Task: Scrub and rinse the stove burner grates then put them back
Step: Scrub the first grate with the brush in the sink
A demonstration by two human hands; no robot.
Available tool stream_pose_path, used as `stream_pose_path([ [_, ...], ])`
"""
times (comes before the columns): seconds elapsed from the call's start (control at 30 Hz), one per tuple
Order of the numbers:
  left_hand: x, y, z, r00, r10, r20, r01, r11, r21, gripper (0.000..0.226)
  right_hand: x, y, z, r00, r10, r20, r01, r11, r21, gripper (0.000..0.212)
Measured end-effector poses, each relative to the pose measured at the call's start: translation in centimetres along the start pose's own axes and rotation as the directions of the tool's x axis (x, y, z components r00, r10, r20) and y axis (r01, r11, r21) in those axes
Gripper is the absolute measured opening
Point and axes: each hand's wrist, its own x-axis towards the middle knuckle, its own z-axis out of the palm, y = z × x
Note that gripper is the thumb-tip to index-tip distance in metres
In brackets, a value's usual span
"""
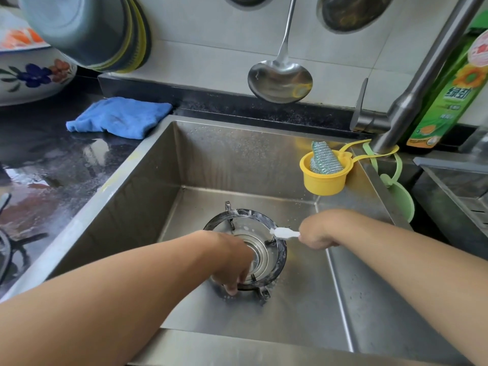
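On the sink [169, 165] floor, over the drain, I'm steadying the soapy grate [280, 257] with my left hand [232, 262] clasping its near rim, right hand [315, 231] grasping the brush [285, 232]; scrubbing is underway, rinsing and replacing remain.

I see my left hand [233, 262] gripping the near rim of a round, soapy black metal burner grate [280, 256] on the steel sink [148, 196] floor. My right hand [317, 231] holds a foamy white brush [284, 232] against the grate's far rim.
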Motion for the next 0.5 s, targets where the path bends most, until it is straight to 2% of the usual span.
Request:
stream_pose_path([
  [0.07, 0.1, 0.0, 0.0, 1.0, 0.003, 0.012, -0.003, 1.0, 0.003, 0.038, 0.0, 0.4, 0.4, 0.995, -0.001, 0.101, -0.001, 1.0, 0.016, 0.023],
  [0.17, 0.3, 0.1, 0.2, 1.0, 0.003, 0.024, -0.004, 0.999, 0.034, 0.037, -0.5, 0.5, 0.9, 0.939, -0.079, 0.335, 0.084, 0.996, 0.0, 0.031],
  [0.2, 0.4, 0.0, 0.2, 1.0, 0.003, 0.023, -0.004, 0.999, 0.035, 0.037, -0.5, 0.4, 0.8, 0.927, -0.092, 0.364, 0.096, 0.995, 0.006, 0.033],
  [0.27, 0.4, -0.1, 0.3, 1.0, -0.003, 0.024, 0.002, 1.0, 0.021, 0.037, -0.5, 0.5, 0.2, 0.966, -0.021, 0.259, 0.022, 1.0, 0.0, 0.026],
  [0.33, 0.5, -0.1, 0.4, 1.0, -0.016, 0.023, 0.015, 1.0, 0.019, 0.037, -0.9, 0.4, -0.3, 0.997, -0.059, 0.049, 0.065, 0.988, -0.138, 0.018],
  [0.37, 0.6, -0.1, 0.4, 0.999, -0.024, 0.021, 0.024, 1.0, 0.018, 0.038, -0.9, 0.0, -0.2, 0.995, -0.095, 0.037, 0.1, 0.981, -0.166, 0.022],
  [0.43, 0.8, 0.0, 0.6, 0.999, -0.039, 0.009, 0.039, 0.999, 0.015, 0.039, -0.6, -1.0, 0.6, 0.975, -0.131, 0.18, 0.157, 0.978, -0.14, 0.022],
  [0.5, 0.8, 0.2, 0.6, 0.999, -0.047, -0.019, 0.048, 0.999, 0.008, 0.04, -1.1, -1.6, 1.1, 0.931, -0.165, 0.325, 0.211, 0.971, -0.112, 0.032],
])
